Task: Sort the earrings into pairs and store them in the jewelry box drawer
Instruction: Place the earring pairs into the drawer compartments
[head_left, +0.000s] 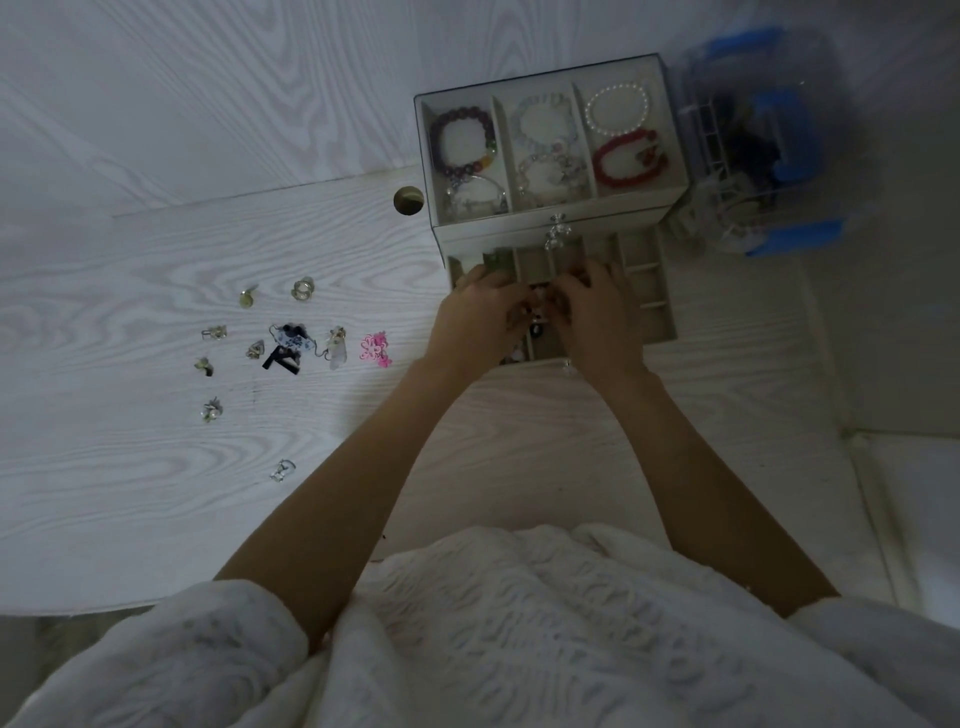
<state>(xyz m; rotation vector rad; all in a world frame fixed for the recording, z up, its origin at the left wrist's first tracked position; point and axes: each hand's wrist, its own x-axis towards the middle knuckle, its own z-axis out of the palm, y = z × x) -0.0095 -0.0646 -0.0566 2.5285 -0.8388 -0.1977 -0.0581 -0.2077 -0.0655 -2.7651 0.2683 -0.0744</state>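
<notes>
I see both hands, left hand (480, 317) and right hand (597, 312), meeting fingers curled over the open drawer (649, 306), grip unclear, while loose earrings (291, 345) wait unsorted left of them.

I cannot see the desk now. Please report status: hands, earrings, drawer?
Both hands over open drawer, handling small pieces; grip unclear. Loose earrings on desk. No obstruction.

Person wears a white, fluffy garment with a raised wavy, ribbed texture across the front. Sleeves (223, 639) are wide and loose, pushed up near the elbows, leaving both forearms bare. Left hand (478, 322) and right hand (602, 317) are bare; no rings, watch or bracelet can be made out.
</notes>
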